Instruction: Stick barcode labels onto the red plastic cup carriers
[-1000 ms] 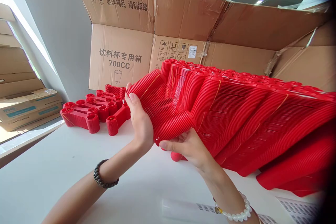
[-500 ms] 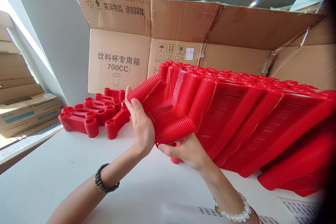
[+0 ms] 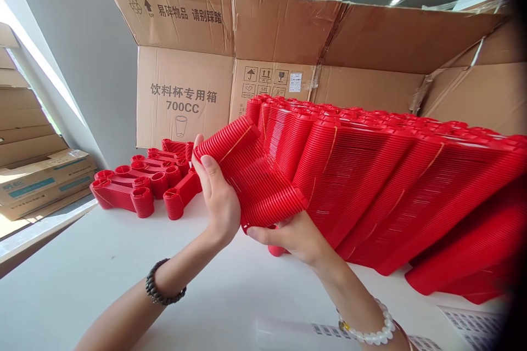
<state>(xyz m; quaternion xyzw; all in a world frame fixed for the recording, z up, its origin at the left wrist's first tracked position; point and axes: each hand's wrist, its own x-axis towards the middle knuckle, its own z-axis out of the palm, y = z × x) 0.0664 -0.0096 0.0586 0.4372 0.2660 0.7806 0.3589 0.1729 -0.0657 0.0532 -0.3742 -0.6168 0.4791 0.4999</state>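
Observation:
Between my two hands a stack of red ribbed plastic pieces is held tilted, with a thin tan band across its upper roll-shaped end. My left hand presses along its left face, thumb over the near side. My right hand grips the lower end from below, the thumb lying along the bottom edge and the other fingers mostly hidden. Just behind and to the right stand tall rows of the same red stacks, several with tan bands.
Shorter red stacks sit at the left of the white table. An opened cardboard box stands behind. Clear plastic film and sheets of printed labels lie at the front right. Flat cartons are piled beyond the left edge.
The held stack and both hands stay nearly in place, with my left hand shifted very slightly left. The whole view has moved a little.

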